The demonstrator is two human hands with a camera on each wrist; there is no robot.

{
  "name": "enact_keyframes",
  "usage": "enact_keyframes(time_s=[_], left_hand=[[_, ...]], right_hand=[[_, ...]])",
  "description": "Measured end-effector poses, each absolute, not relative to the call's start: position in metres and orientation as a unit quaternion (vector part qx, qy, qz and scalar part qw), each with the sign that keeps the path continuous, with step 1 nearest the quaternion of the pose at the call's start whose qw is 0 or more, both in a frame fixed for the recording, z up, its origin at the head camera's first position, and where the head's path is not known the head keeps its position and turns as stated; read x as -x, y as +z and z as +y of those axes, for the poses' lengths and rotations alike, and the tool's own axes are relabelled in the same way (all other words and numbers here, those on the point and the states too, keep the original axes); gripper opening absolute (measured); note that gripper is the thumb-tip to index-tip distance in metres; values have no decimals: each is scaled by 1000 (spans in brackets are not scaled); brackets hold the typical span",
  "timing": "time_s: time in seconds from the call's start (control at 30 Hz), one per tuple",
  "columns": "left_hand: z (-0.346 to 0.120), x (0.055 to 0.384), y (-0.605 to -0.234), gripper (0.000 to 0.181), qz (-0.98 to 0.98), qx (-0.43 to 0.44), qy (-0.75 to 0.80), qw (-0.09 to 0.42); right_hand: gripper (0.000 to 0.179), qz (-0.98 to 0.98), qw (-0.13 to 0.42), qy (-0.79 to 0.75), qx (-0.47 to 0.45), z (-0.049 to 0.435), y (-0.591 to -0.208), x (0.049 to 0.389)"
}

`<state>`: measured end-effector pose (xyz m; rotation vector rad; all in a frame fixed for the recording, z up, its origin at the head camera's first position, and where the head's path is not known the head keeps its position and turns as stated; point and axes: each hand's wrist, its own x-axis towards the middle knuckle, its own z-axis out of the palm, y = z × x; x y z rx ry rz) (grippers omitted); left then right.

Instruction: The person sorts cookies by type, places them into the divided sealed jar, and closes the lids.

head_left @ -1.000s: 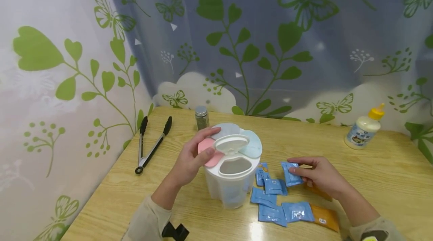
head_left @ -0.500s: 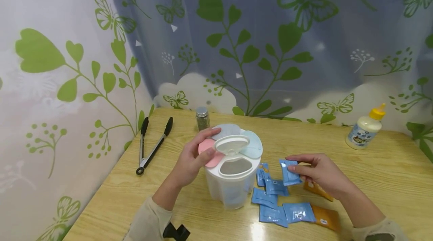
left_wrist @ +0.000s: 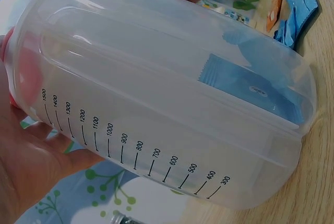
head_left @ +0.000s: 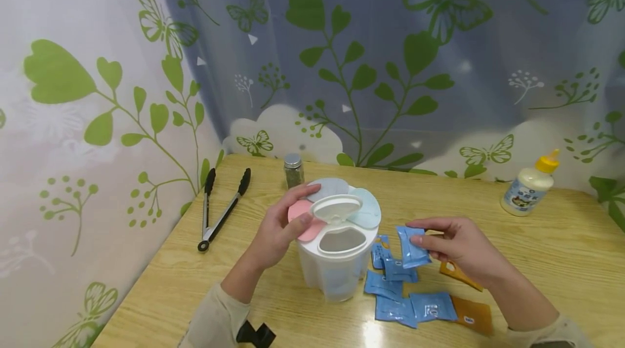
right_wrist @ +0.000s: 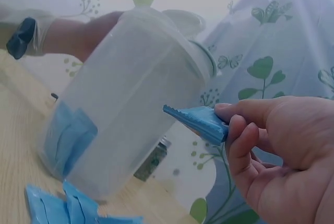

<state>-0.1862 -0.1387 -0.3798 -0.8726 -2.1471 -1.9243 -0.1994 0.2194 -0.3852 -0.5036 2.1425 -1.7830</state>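
A translucent storage container (head_left: 312, 266) with a white top stands on the table, its front flap lid (head_left: 337, 208) raised over an oval opening (head_left: 342, 240). My left hand (head_left: 279, 226) grips the top at its left side, thumb on the pink lid (head_left: 299, 211). Blue packets (left_wrist: 250, 88) show through the wall at the bottom of one compartment. Between thumb and fingers, my right hand (head_left: 459, 245) pinches a blue sachet (head_left: 412, 247), to the right of the container and above the others. Several blue sachets (head_left: 432, 306) lie on the table beneath it.
Orange sachets (head_left: 471, 315) lie near the right hand. Black-tipped tongs (head_left: 222, 223) rest at the left. A spice jar (head_left: 293, 171) stands behind the container, and a yellow-capped bottle (head_left: 526, 190) at the back right. A patterned curtain (head_left: 381, 65) rises behind the table (head_left: 439, 196).
The right hand has moved slightly left and up with the blue sachet, closer to the container. An orange sachet under that hand shows more now. The left hand keeps its grip.
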Motion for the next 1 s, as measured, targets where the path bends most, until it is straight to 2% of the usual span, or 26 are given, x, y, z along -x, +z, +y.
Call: enact_keyframes(time_s=[0.2, 0.57, 1.0], left_hand=[[-139, 186, -380, 51, -713, 284, -639, 60], [-142, 181, -380, 49, -721, 272, -634, 66], [-138, 186, -379, 49, -714, 287, -635, 73]], right_hand=[[30, 713, 151, -649, 217, 212, -374, 193], [36, 663, 106, -692, 266, 182, -347, 177], [30, 646, 67, -714, 260, 146, -317, 171]])
